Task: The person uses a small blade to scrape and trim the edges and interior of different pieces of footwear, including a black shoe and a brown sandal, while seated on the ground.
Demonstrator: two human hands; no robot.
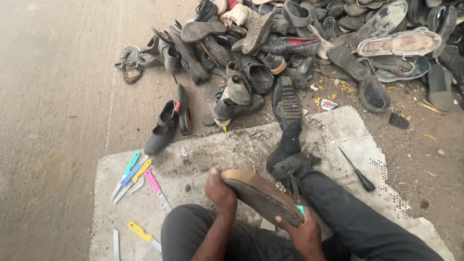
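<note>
Both hands are gripping the sole point(263, 195): left hand point(220, 191) at its 10 o'clock end, right hand point(302, 232), fingers also clasping a knife point(296, 191), at 4 o'clock.

A bare grey concrete floor point(53, 87), dusty and marked by a faint pale line, lies in even daylight under a worn, perforated pale mat point(232, 145) strewn with grit, while a big heap of old shoes and sandals point(309, 43) covers the ground beyond it.
</note>
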